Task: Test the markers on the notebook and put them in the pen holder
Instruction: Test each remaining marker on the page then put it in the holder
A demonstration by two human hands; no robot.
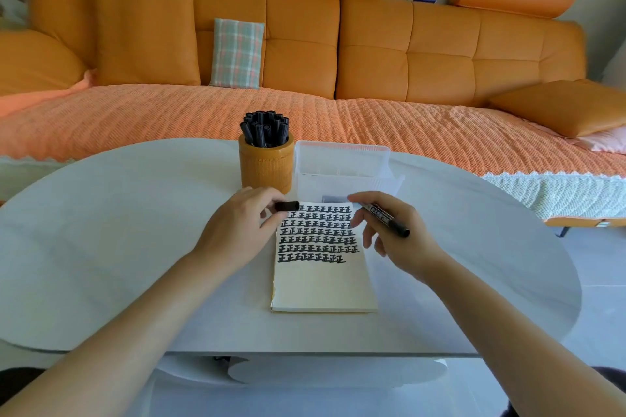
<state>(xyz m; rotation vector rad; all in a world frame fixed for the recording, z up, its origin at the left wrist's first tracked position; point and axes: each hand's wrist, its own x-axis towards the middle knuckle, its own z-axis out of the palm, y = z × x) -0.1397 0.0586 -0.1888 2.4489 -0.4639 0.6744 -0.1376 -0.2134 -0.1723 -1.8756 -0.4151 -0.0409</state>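
An open notebook (323, 281) lies on the white table (118, 247), its upper half filled with rows of black marks. My right hand (393, 237) holds a black marker (384, 218) over the page's top right corner, its tip end hidden by my fingers. My left hand (237, 230) pinches the marker's black cap (287, 205) at the page's top left corner. Behind my left hand stands the orange pen holder (266, 164), packed with several black markers (265, 129).
A clear plastic box (342, 162) sits behind the notebook, to the right of the pen holder. An orange sofa (305, 71) with cushions runs behind the table. The table's near edge is just below the notebook.
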